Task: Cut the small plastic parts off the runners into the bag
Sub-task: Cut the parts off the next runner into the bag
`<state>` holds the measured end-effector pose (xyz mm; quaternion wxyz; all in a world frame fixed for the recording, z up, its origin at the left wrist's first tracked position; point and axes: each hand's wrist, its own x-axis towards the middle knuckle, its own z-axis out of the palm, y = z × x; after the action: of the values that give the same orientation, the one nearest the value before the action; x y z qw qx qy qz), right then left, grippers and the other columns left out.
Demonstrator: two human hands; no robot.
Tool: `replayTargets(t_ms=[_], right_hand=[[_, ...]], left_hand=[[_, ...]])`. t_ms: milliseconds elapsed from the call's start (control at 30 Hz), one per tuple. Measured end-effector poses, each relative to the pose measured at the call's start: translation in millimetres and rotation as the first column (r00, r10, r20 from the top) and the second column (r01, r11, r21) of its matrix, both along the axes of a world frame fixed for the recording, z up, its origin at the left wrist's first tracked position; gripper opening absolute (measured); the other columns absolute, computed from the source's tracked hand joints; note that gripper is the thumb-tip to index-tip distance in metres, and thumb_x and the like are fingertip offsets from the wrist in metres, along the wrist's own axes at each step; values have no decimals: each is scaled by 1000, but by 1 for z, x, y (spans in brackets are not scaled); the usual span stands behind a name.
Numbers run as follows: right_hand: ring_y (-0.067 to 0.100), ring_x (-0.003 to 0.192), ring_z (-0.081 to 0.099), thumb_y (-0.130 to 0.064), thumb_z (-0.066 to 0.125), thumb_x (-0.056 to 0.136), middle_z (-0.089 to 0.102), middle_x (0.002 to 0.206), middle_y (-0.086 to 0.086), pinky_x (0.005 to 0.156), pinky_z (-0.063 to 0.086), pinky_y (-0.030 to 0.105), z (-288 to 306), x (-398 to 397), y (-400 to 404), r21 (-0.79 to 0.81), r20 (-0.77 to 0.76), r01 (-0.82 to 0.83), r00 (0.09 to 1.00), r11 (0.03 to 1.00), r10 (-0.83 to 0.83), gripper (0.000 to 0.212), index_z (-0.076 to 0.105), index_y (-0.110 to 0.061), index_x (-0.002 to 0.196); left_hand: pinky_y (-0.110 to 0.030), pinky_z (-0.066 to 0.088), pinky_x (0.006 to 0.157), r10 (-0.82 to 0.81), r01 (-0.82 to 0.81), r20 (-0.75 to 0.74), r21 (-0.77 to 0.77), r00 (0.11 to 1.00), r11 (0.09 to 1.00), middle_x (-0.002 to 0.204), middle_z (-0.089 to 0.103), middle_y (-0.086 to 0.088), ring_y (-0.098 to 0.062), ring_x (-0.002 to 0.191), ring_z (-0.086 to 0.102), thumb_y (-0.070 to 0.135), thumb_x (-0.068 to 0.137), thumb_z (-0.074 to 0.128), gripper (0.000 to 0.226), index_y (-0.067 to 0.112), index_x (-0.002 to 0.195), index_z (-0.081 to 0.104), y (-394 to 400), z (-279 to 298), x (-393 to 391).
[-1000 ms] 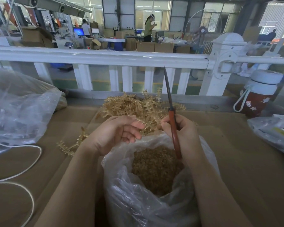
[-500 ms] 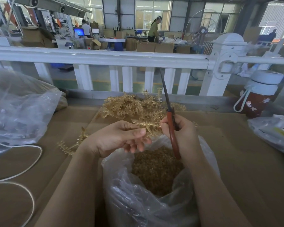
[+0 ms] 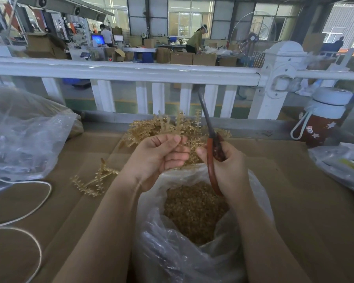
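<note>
Over the open bag [image 3: 172, 252] at the bench's near edge, the left hand [image 3: 155, 158] pinches a runner [image 3: 189, 154] while the right hand [image 3: 227, 166] grips scissors [image 3: 212, 148], blades up; cut parts could miss the bag's mouth.

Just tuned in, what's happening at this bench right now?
A person is trimming small tan plastic parts off runners. The left hand pinches a runner above the open clear bag, which already holds a heap of cut parts. The right hand grips red-handled scissors, blades pointing up and away, just right of the runner. A pile of uncut runners lies behind the hands, and one loose runner piece lies on the cardboard to the left.
</note>
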<state>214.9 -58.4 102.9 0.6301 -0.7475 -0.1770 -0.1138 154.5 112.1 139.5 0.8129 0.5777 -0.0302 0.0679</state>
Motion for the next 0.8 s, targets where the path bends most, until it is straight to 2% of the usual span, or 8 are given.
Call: replayTargets(t_ms=[100, 200, 300, 400, 533, 633, 700, 800], right_hand=[[-6, 78, 65, -76, 67, 62, 70, 80, -25, 67, 45, 22, -2, 0, -1, -75, 29, 14, 1000, 997, -12, 46, 67, -35, 83], [-8, 80, 62, -83, 61, 64, 66, 87, -31, 66, 45, 23, -5, 0, -2, -231, 31, 24, 999, 973, -17, 52, 61, -36, 87], [-7, 80, 62, -81, 62, 71, 67, 84, -25, 70, 50, 22, -10, 1, -3, -341, 49, 32, 999, 940, -16, 51, 62, -35, 93], [-8, 80, 61, -77, 63, 74, 68, 84, -23, 67, 46, 16, -11, 1, -3, -380, 69, 22, 998, 925, 5, 50, 63, -33, 98], [-2, 81, 62, -73, 64, 79, 70, 86, -15, 73, 52, 26, -10, 1, -2, -404, 55, 1, 998, 915, 24, 48, 64, -29, 100], [5, 81, 64, -67, 66, 84, 70, 85, -11, 79, 56, 38, -10, 1, 0, -421, 31, -18, 999, 907, 34, 43, 64, -26, 97], [6, 82, 65, -68, 65, 83, 70, 86, -12, 79, 56, 39, -9, 1, 0, -411, 18, -35, 999, 911, 46, 44, 65, -27, 98], [1, 83, 64, -79, 59, 76, 69, 86, -18, 75, 53, 29, -9, -2, 1, -426, 14, -55, 998, 903, 68, 53, 63, -32, 102]], left_hand=[[-21, 59, 62, 16, -17, -40, -27, 999, 999, 81, 75, -9, -14, 71, 74, 20, 82, 65, 21, 4, 96, 69, -2, -7, 2], [-23, 60, 66, 16, -22, -79, -76, 997, 997, 84, 75, -11, -16, 76, 75, 14, 80, 66, 20, 3, 97, 69, -3, -12, 3], [-30, 61, 66, 10, -15, -141, -38, 990, 999, 86, 72, -12, -19, 74, 74, 10, 80, 66, 18, 3, 96, 66, -4, -18, 4], [-34, 61, 63, -37, 39, -213, 6, 976, 999, 86, 71, -11, -21, 71, 71, 12, 79, 66, 20, 6, 97, 61, -2, -22, 2], [-27, 57, 55, -210, 231, -258, 54, 943, 971, 89, 70, -15, -18, 59, 69, 14, 80, 69, 17, 9, 94, 62, 13, -17, -4], [-32, 59, 63, -286, 315, -292, 56, 912, 947, 92, 71, -16, -22, 71, 74, 14, 81, 69, 21, 9, 101, 62, 21, -16, -7], [-32, 58, 66, -231, 265, -271, 97, 934, 959, 95, 72, -15, -25, 83, 74, 15, 80, 69, 20, 10, 98, 63, 19, -16, -4], [-30, 58, 64, 19, 10, -200, 144, 980, 989, 91, 72, -14, -22, 81, 72, 9, 81, 70, 7, 10, 88, 68, 10, -19, 2]])
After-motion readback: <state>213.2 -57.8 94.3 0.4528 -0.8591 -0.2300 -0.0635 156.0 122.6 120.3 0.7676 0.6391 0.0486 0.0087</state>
